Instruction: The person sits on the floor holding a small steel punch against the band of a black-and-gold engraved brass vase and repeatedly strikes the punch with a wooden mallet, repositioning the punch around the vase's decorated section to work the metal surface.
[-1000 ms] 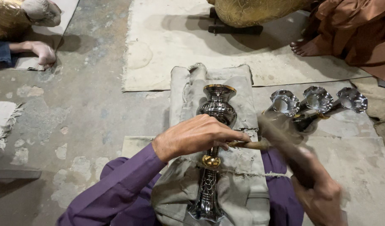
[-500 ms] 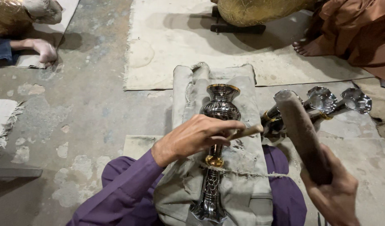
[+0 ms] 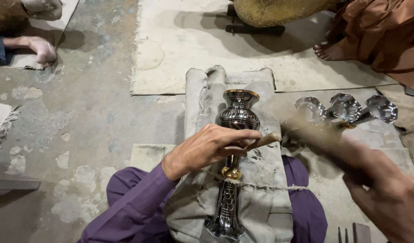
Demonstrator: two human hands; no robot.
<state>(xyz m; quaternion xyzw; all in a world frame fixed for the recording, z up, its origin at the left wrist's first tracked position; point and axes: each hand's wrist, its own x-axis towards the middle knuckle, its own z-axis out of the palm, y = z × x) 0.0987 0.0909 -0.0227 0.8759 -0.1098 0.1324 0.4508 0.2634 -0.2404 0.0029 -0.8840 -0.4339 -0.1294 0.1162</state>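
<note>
Swinging down since the earlier frame, the wooden mallet (image 3: 312,135) is blurring right of the vase (image 3: 234,157); the right hand (image 3: 387,198) is gripping it; the left hand (image 3: 207,148) is pinching a chisel (image 3: 263,141) against the vase, lying on the padded cloth (image 3: 261,180).

Dark engraved vase (image 3: 236,119) with gold rim, beige cloth pad (image 3: 261,171), purple sleeve (image 3: 126,207).

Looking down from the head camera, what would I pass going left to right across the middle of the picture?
Bare concrete floor → left hand holding a small wooden-handled tool → dark engraved metal vase on a cloth pad → three shiny metal cups → blurred right hand.
</note>
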